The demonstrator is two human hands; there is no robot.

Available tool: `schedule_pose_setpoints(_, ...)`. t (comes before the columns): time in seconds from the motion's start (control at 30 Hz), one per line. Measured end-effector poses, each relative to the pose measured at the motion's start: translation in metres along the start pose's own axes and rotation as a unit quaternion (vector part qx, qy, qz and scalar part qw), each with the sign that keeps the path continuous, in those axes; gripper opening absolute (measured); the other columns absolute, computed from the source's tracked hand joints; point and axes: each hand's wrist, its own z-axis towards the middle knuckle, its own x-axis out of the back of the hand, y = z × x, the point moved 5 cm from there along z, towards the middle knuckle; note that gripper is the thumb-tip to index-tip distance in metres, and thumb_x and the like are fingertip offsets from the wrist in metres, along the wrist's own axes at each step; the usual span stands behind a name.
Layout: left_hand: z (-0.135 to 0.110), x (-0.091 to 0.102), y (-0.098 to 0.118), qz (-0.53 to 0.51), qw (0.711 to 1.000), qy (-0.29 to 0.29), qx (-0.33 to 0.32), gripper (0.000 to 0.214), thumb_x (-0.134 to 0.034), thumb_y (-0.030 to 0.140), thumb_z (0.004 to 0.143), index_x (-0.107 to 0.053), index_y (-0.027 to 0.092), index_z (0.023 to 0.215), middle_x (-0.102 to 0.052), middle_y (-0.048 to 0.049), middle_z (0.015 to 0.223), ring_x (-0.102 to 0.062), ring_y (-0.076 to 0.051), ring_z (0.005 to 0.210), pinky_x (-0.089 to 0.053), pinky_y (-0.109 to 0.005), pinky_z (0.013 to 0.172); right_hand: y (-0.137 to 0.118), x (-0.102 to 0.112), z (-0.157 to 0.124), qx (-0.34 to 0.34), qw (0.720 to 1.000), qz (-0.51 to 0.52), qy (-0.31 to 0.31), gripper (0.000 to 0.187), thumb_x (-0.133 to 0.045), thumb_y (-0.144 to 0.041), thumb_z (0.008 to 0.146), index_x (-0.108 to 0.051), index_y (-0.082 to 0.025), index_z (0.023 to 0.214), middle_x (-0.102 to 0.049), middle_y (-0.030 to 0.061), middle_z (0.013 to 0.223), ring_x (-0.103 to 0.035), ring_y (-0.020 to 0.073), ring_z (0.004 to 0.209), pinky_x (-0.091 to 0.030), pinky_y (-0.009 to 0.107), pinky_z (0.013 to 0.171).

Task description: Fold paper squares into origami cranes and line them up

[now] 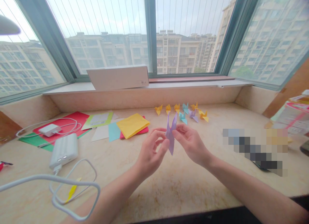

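Both hands hold a half-folded purple paper piece [170, 134] up over the stone counter [154, 182]. My left hand [151, 153] pinches its left side with curled fingers. My right hand [190, 142] pinches its right side between thumb and fingers. The paper stands upright with two pointed flaps at the top and a point at the bottom. Behind it, several finished paper cranes [183, 113] in yellow, blue and purple sit on the counter near the window ledge.
A stack of coloured paper sheets [131, 125] lies left of centre, with red and green sheets [48, 134] further left. A white power bank [64, 150] with looping cables [72, 185] lies at the left. A white box [118, 77] rests on the sill.
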Motion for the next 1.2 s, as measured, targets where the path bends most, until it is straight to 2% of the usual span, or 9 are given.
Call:
schedule_pose_setpoints(0.1, 0.002, 0.003, 0.0, -0.085, 0.995, 0.028, 0.045, 0.022, -0.06, 0.041, 0.095, -0.057, 0.019, 0.098, -0.065, -0.008, 0.109, -0.067, -0.017, 0.088, -0.057, -0.032, 0.078, -0.001, 0.002, 0.002, -0.005, 1.0, 0.012, -0.001, 0.024, -0.065, -0.042, 0.092, -0.065, -0.018, 0.097, -0.073, 0.0067, 0.094, -0.07, 0.0187, 0.089, -0.056, 0.034, 0.083)
schedule_pose_setpoints(0.2, 0.005, 0.006, -0.006, -0.129, 0.985, 0.05, 0.1, 0.035, -0.069, 0.039, 0.089, -0.054, 0.02, 0.115, -0.067, -0.0058, 0.104, -0.068, -0.015, 0.079, -0.057, -0.031, 0.074, -0.002, -0.001, 0.002, -0.031, 0.998, 0.031, -0.048, 0.027, -0.066, -0.044, 0.091, -0.064, -0.018, 0.096, -0.073, 0.0056, 0.09, -0.07, 0.0176, 0.083, -0.057, 0.033, 0.078)
schedule_pose_setpoints(0.33, 0.008, 0.005, -0.011, -0.127, 0.982, 0.014, 0.142, 0.035, -0.073, 0.034, 0.086, -0.062, 0.016, 0.113, -0.07, -0.0076, 0.098, -0.068, -0.016, 0.076, -0.055, -0.029, 0.069, -0.002, -0.007, 0.001, -0.073, 0.988, 0.051, -0.13, 0.029, -0.065, -0.048, 0.091, -0.063, -0.019, 0.094, -0.071, 0.0039, 0.085, -0.068, 0.016, 0.076, -0.055, 0.03, 0.071)
schedule_pose_setpoints(0.57, 0.01, 0.008, -0.011, -0.127, 0.985, 0.039, 0.113, 0.027, -0.08, 0.028, 0.08, -0.059, 0.019, 0.096, -0.069, 0.0008, 0.08, -0.066, -0.014, 0.071, -0.054, -0.026, 0.066, 0.001, -0.011, -0.001, -0.121, 0.977, 0.09, -0.15, 0.034, -0.065, -0.054, 0.089, -0.062, -0.022, 0.099, -0.072, 0.0043, 0.089, -0.069, 0.0174, 0.08, -0.056, 0.032, 0.074)
schedule_pose_setpoints(0.7, 0.011, 0.008, -0.008, -0.115, 0.988, 0.029, 0.097, 0.02, -0.076, 0.028, 0.084, -0.06, 0.017, 0.089, -0.07, -0.002, 0.087, -0.067, -0.014, 0.073, -0.053, -0.025, 0.067, 0.005, -0.012, -0.003, -0.136, 0.972, 0.106, -0.16, 0.039, -0.07, -0.051, 0.086, -0.061, -0.02, 0.107, -0.072, 0.0046, 0.092, -0.068, 0.0166, 0.08, -0.054, 0.029, 0.07)
schedule_pose_setpoints(0.87, 0.011, 0.011, -0.008, -0.102, 0.99, 0.029, 0.098, 0.019, -0.076, 0.03, 0.084, -0.066, 0.015, 0.093, -0.072, -0.0051, 0.09, -0.068, -0.016, 0.08, -0.055, -0.028, 0.074, 0.003, -0.01, -0.002, -0.136, 0.971, 0.111, -0.162, 0.035, -0.077, -0.043, 0.082, -0.064, -0.021, 0.106, -0.072, 0.0026, 0.089, -0.064, 0.0135, 0.072, -0.048, 0.024, 0.059)
schedule_pose_setpoints(1.03, 0.011, 0.015, -0.011, -0.093, 0.988, 0.054, 0.107, 0.022, -0.074, 0.035, 0.086, -0.067, 0.015, 0.088, -0.073, -0.0055, 0.084, -0.07, -0.017, 0.078, -0.058, -0.031, 0.075, 0.002, -0.002, 0.003, -0.129, 0.976, 0.097, -0.148, 0.032, -0.075, -0.041, 0.083, -0.069, -0.021, 0.108, -0.075, 0.0057, 0.101, -0.071, 0.0182, 0.088, -0.056, 0.032, 0.078)
schedule_pose_setpoints(1.1, 0.012, 0.021, -0.012, -0.108, 0.984, 0.087, 0.115, 0.026, -0.071, 0.04, 0.087, -0.064, 0.016, 0.093, -0.073, -0.0056, 0.087, -0.071, -0.018, 0.078, -0.059, -0.033, 0.076, 0.003, 0.004, 0.006, -0.128, 0.978, 0.095, -0.136, 0.032, -0.074, -0.04, 0.084, -0.069, -0.02, 0.109, -0.075, 0.0055, 0.099, -0.072, 0.0174, 0.081, -0.057, 0.035, 0.08)
schedule_pose_setpoints(1.2, 0.016, 0.032, -0.009, -0.102, 0.981, 0.131, 0.098, 0.038, -0.065, 0.048, 0.09, -0.059, 0.019, 0.112, -0.072, -0.0097, 0.107, -0.072, -0.021, 0.089, -0.059, -0.037, 0.078, 0.007, 0.011, 0.008, -0.144, 0.978, 0.056, -0.141, 0.032, -0.072, -0.038, 0.085, -0.07, -0.018, 0.11, -0.074, 0.0019, 0.075, -0.07, 0.0155, 0.065, -0.058, 0.032, 0.069)
